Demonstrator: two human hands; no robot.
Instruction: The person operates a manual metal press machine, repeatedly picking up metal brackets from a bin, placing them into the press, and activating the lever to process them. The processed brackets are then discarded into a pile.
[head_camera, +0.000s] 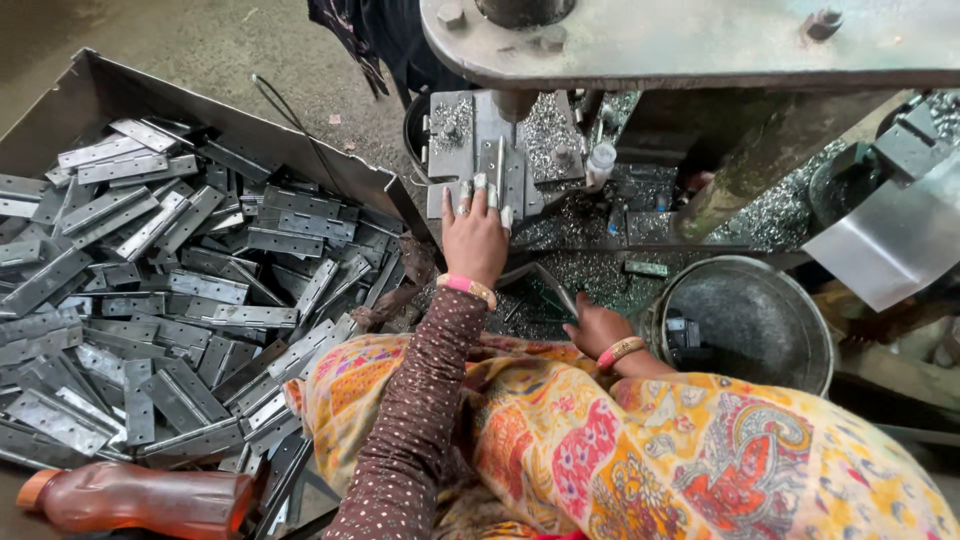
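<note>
My left hand (474, 232) reaches forward to the press bed, its taped fingertips resting on a grey metal hinge plate (490, 165) that lies under the machine's ram (515, 102). My right hand (592, 325) sits lower, by the rim of a round metal bucket (790, 300), with its fingers curled around a thin bent metal lever (545, 277). Both wrists wear bangles, and a patterned orange cloth covers my lap.
A big metal tray (110, 85) at the left is heaped with several grey hinges (190, 290). A reddish plastic bottle (140, 500) lies at the bottom left. Metal shavings (590, 270) cover the machine base. The press frame (700, 40) overhangs the top.
</note>
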